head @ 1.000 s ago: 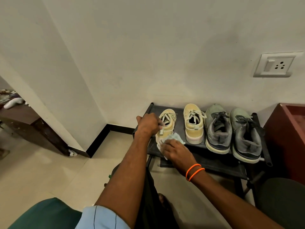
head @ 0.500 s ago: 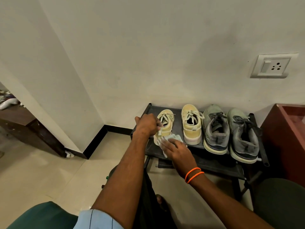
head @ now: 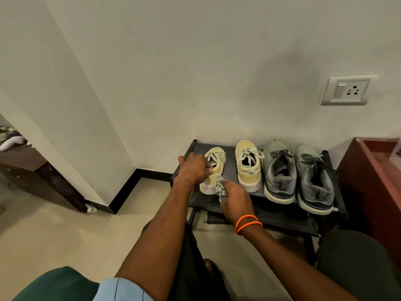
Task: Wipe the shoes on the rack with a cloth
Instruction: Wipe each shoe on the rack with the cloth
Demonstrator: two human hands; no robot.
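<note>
While the left hand (head: 193, 169) grips the yellow shoe (head: 213, 170) at its collar, steadying it on the rack (head: 280, 216), the right hand (head: 235, 197) pinches the cloth (head: 219, 187) against its heel side. Three shoes beside it: judged unwiped.

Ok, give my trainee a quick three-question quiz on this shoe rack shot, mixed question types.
1. True or false: the left hand grips the leftmost yellow shoe.
2. How many shoes stand on the rack's top shelf?
3. The right hand holds the cloth against: A) a grey shoe, B) the heel end of the leftmost yellow shoe, C) the wall socket.

Key: 1 true; 2 four; 3 B.
</note>
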